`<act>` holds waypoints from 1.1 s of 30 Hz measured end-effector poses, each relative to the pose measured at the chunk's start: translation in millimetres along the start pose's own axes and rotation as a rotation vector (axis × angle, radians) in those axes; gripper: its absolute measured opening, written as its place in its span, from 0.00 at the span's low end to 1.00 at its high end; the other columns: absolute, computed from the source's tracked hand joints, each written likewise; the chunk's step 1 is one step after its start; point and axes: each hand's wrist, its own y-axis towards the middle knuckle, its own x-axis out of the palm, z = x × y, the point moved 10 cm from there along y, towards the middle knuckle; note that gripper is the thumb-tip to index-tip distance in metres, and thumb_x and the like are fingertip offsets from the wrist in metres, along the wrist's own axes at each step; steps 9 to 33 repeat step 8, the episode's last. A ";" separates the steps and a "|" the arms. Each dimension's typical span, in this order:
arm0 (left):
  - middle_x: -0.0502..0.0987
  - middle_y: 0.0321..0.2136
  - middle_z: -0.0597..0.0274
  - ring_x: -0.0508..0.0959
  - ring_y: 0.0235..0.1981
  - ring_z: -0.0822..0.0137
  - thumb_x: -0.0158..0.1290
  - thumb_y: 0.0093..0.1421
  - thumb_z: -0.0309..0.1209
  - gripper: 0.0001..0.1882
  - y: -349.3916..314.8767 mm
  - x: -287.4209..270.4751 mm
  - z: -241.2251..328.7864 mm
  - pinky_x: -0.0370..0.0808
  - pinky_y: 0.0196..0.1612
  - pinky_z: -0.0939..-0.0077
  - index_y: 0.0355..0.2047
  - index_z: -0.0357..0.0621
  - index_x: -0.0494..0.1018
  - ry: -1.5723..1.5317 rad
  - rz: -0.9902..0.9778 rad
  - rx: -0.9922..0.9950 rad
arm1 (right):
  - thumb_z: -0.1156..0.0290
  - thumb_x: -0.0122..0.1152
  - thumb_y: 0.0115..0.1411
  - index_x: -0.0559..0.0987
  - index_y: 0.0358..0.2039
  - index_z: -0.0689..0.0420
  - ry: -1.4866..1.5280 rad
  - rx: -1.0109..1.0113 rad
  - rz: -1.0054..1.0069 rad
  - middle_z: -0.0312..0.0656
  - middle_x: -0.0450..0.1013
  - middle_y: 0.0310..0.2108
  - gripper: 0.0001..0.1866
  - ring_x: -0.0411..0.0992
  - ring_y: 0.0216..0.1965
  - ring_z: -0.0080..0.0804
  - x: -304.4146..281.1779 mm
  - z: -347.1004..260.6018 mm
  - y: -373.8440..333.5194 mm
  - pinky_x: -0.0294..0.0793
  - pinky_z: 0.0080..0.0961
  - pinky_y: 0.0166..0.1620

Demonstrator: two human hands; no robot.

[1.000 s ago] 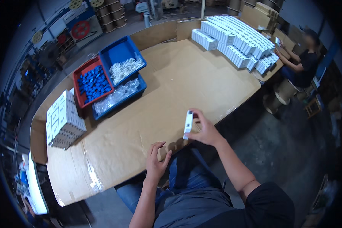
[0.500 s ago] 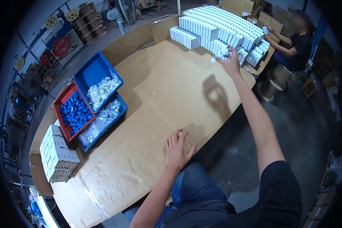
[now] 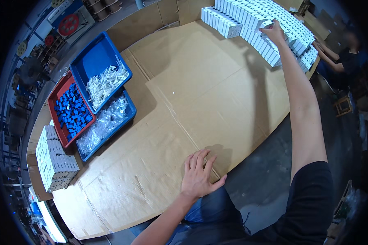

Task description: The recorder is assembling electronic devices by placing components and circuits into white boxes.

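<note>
Cardboard (image 3: 184,102) covers the whole table, and everything here is placed against that sheet. At its near edge the left hand (image 3: 199,174) lies flat, palm down, fingers spread and relaxed, gripping nothing. Its forearm comes up from the lower edge over blue-trousered knees.

Off the cardboard's left side stands a block of small white cartons (image 3: 53,159). Just beyond it sit three trays side by side: a red tray (image 3: 53,98) full of small blue parts, a blue tray (image 3: 126,112) with clear bagged pieces, and a second blue tray (image 3: 90,61) holding loose white parts.

The right arm stretches fully out across the cardboard's right side, bare from a dark short sleeve. At the far right corner the right hand (image 3: 274,32) closes its fingers on a small white box (image 3: 267,24) at the top of a long stacked row of white boxes (image 3: 249,20). Nothing lies between arm and stack.

Past that corner another person (image 3: 347,53) in dark clothes sits, with a forearm reaching toward the boxes.
</note>
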 end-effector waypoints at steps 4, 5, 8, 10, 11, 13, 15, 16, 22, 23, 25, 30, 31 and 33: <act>0.68 0.58 0.51 0.66 0.63 0.49 0.64 0.53 0.56 0.37 2.5 0.5 -0.1 0.59 0.67 0.49 0.55 0.45 0.74 -0.012 -0.009 -0.003 | 0.50 0.81 0.45 0.63 0.67 0.69 -0.026 -0.026 0.050 0.51 0.81 0.44 0.57 0.80 0.48 0.46 10.9 7.1 10.9 0.77 0.35 0.53; 0.68 0.59 0.51 0.66 0.63 0.49 0.64 0.53 0.56 0.36 2.6 0.8 -0.3 0.59 0.67 0.49 0.55 0.45 0.74 -0.016 -0.012 0.000 | 0.50 0.81 0.46 0.63 0.67 0.68 -0.049 -0.034 0.066 0.52 0.81 0.45 0.56 0.80 0.48 0.46 12.4 5.4 10.3 0.77 0.35 0.54; 0.68 0.59 0.52 0.66 0.63 0.48 0.64 0.54 0.56 0.36 2.7 2.4 -2.5 0.59 0.67 0.47 0.55 0.45 0.74 -0.020 -0.022 -0.008 | 0.49 0.79 0.49 0.62 0.69 0.65 -0.033 0.014 0.029 0.54 0.80 0.49 0.55 0.79 0.52 0.45 23.2 5.8 7.5 0.76 0.35 0.56; 0.68 0.59 0.52 0.66 0.63 0.48 0.64 0.54 0.56 0.36 2.7 2.4 -2.5 0.59 0.67 0.47 0.55 0.45 0.74 -0.020 -0.022 -0.008 | 0.49 0.79 0.49 0.62 0.69 0.65 -0.033 0.014 0.029 0.54 0.80 0.49 0.55 0.79 0.52 0.45 23.2 5.8 7.5 0.76 0.35 0.56; 0.68 0.59 0.52 0.66 0.63 0.48 0.64 0.54 0.56 0.36 2.7 2.4 -2.5 0.59 0.67 0.47 0.55 0.45 0.74 -0.020 -0.022 -0.008 | 0.49 0.79 0.49 0.62 0.69 0.65 -0.033 0.014 0.029 0.54 0.80 0.49 0.55 0.79 0.52 0.45 23.2 5.8 7.5 0.76 0.35 0.56; 0.68 0.59 0.52 0.66 0.63 0.48 0.64 0.54 0.56 0.36 2.7 2.4 -2.5 0.59 0.67 0.47 0.55 0.45 0.74 -0.020 -0.022 -0.008 | 0.49 0.79 0.49 0.62 0.69 0.65 -0.033 0.014 0.029 0.54 0.80 0.49 0.55 0.79 0.52 0.45 23.2 5.8 7.5 0.76 0.35 0.56; 0.68 0.59 0.52 0.66 0.63 0.48 0.64 0.54 0.56 0.36 2.7 2.4 -2.5 0.59 0.67 0.47 0.55 0.45 0.74 -0.020 -0.022 -0.008 | 0.49 0.79 0.49 0.62 0.69 0.65 -0.033 0.014 0.029 0.54 0.80 0.49 0.55 0.79 0.52 0.45 23.2 5.8 7.5 0.76 0.35 0.56; 0.68 0.59 0.52 0.66 0.63 0.48 0.64 0.54 0.56 0.36 2.7 2.4 -2.5 0.59 0.67 0.47 0.55 0.45 0.74 -0.020 -0.022 -0.008 | 0.49 0.79 0.49 0.62 0.69 0.65 -0.033 0.014 0.029 0.54 0.80 0.49 0.55 0.79 0.52 0.45 23.2 5.8 7.5 0.76 0.35 0.56; 0.68 0.59 0.52 0.66 0.63 0.48 0.64 0.54 0.56 0.36 2.7 2.4 -2.5 0.59 0.67 0.47 0.55 0.45 0.74 -0.020 -0.022 -0.008 | 0.49 0.79 0.49 0.62 0.69 0.65 -0.033 0.014 0.029 0.54 0.80 0.49 0.55 0.79 0.52 0.45 23.2 5.8 7.5 0.76 0.35 0.56; 0.68 0.59 0.52 0.66 0.63 0.48 0.64 0.54 0.56 0.36 2.7 2.4 -2.5 0.59 0.67 0.47 0.55 0.45 0.74 -0.020 -0.022 -0.008 | 0.49 0.79 0.49 0.62 0.69 0.65 -0.033 0.014 0.029 0.54 0.80 0.49 0.55 0.79 0.52 0.45 23.2 5.8 7.5 0.76 0.35 0.56; 0.68 0.59 0.52 0.66 0.63 0.48 0.64 0.54 0.56 0.36 2.7 2.4 -2.5 0.59 0.67 0.47 0.55 0.45 0.74 -0.020 -0.022 -0.008 | 0.49 0.79 0.49 0.62 0.69 0.65 -0.033 0.014 0.029 0.54 0.80 0.49 0.55 0.79 0.52 0.45 23.2 5.8 7.5 0.76 0.35 0.56; 0.68 0.59 0.52 0.66 0.63 0.48 0.64 0.54 0.56 0.36 2.7 2.4 -2.5 0.59 0.67 0.47 0.55 0.45 0.74 -0.020 -0.022 -0.008 | 0.49 0.79 0.49 0.62 0.69 0.65 -0.033 0.014 0.029 0.54 0.80 0.49 0.55 0.79 0.52 0.45 23.2 5.8 7.5 0.76 0.35 0.56; 0.68 0.59 0.52 0.66 0.63 0.48 0.64 0.54 0.56 0.36 2.7 2.4 -2.5 0.59 0.67 0.47 0.55 0.45 0.74 -0.020 -0.022 -0.008 | 0.49 0.79 0.49 0.62 0.69 0.65 -0.033 0.014 0.029 0.54 0.80 0.49 0.55 0.79 0.52 0.45 23.2 5.8 7.5 0.76 0.35 0.56; 0.68 0.59 0.52 0.66 0.63 0.48 0.64 0.54 0.56 0.36 2.7 2.4 -2.5 0.59 0.67 0.47 0.55 0.45 0.74 -0.020 -0.022 -0.008 | 0.49 0.79 0.49 0.62 0.69 0.65 -0.033 0.014 0.029 0.54 0.80 0.49 0.55 0.79 0.52 0.45 23.2 5.8 7.5 0.76 0.35 0.56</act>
